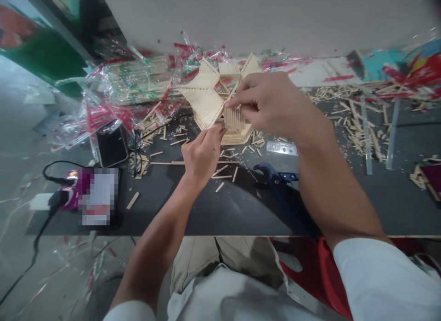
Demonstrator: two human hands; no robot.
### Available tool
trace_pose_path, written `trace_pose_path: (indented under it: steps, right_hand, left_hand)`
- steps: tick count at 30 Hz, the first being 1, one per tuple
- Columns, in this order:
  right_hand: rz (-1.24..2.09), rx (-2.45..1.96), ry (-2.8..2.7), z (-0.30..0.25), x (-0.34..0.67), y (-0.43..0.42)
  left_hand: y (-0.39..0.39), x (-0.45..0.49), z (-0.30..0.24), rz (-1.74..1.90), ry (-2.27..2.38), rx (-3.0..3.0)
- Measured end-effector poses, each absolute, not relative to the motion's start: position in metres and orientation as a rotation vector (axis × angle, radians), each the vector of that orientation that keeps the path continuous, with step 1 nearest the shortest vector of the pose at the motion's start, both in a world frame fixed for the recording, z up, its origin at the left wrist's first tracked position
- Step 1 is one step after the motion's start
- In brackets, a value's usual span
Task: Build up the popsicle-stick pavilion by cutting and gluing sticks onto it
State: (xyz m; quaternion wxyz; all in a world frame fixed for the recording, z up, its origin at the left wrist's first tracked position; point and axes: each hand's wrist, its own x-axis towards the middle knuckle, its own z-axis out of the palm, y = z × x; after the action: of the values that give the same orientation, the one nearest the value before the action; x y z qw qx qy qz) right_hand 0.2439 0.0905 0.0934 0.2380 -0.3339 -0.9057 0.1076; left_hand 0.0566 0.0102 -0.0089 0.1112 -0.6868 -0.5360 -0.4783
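Observation:
A windmill model made of thin wooden sticks (206, 98) stands on the dark work board (220, 210), with fan-shaped blades spread above a ribbed tower on a flat base. My left hand (201, 153) is closed in a pinch on the lower edge of the lower-left blade. My right hand (268, 102) comes over from the right. Its thumb and fingers pinch the model at the hub, where the blades meet the tower. Part of the tower is hidden behind my right hand.
Loose stick offcuts (358, 123) litter the board. Crumpled clear and red wrappers with stick bundles (131, 82) lie at the back left. A black box (112, 146) stands nearby. A blue tool (272, 176) and a small metal plate (282, 147) lie near my right forearm. A purple device with a cable (74, 183) lies left.

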Motion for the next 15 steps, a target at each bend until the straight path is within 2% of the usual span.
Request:
trace_pose_path:
  steps: [15]
  right_hand:
    - [0.210,-0.946,-2.535,0.0913,0.2421,0.0913]
  left_hand:
    - [0.0108,0.0587,-0.0090,-1.470,-1.648,-2.037]
